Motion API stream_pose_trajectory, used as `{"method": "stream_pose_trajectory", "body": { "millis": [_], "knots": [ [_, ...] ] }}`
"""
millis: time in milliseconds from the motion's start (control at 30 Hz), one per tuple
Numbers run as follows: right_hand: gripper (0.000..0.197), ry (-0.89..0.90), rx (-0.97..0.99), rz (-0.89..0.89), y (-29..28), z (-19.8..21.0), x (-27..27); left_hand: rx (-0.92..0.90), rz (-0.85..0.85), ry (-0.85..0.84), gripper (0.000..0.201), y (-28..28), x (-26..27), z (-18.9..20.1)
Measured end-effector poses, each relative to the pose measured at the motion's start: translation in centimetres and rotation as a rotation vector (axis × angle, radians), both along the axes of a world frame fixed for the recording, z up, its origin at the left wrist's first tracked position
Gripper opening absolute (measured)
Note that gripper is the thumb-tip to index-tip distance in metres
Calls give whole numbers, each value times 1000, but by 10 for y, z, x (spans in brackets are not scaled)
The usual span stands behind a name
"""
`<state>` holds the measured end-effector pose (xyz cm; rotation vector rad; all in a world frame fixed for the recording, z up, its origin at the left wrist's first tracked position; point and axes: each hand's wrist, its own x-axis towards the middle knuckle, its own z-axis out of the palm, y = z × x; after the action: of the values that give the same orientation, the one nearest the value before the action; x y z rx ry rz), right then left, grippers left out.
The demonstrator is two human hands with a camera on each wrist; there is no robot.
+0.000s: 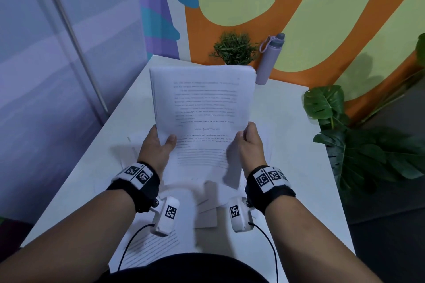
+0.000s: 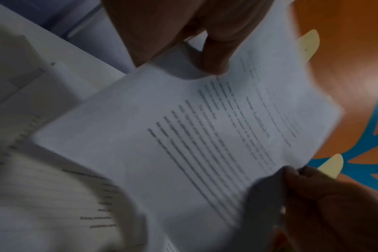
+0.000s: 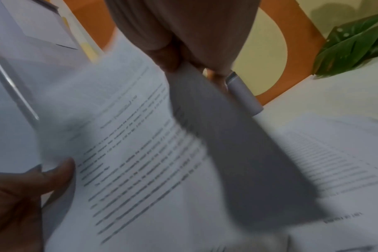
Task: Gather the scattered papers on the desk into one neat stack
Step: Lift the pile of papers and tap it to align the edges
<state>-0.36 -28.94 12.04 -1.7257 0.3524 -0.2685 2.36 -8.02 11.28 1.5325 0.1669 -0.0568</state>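
Note:
A thick stack of printed white papers (image 1: 202,108) is held tilted up over the white desk (image 1: 287,145). My left hand (image 1: 158,142) grips its left edge, thumb on the top sheet. My right hand (image 1: 248,142) grips the right edge the same way. The left wrist view shows the top sheet (image 2: 205,136) under my left thumb, with the right hand at the lower right. In the right wrist view the stack (image 3: 129,153) is pinched by the right hand. More loose sheets (image 1: 156,246) lie on the desk beneath my wrists, one brownish sheet (image 1: 207,216) among them.
A lilac water bottle (image 1: 269,57) and a small potted plant (image 1: 234,48) stand at the desk's far edge behind the stack. A large leafy plant (image 1: 358,145) stands off the desk's right side. A painted wall is behind.

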Motion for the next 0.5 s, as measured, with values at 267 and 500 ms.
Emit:
{"method": "stream_pose_trajectory", "body": {
  "millis": [267,500],
  "knots": [
    [16,204,248,39,5,-18,-14,-145,-100,470,39,25,7,-72],
    [12,410,360,-38,7,-25,-10,-57,-111,314,20,13,-11,-30]
  ]
}}
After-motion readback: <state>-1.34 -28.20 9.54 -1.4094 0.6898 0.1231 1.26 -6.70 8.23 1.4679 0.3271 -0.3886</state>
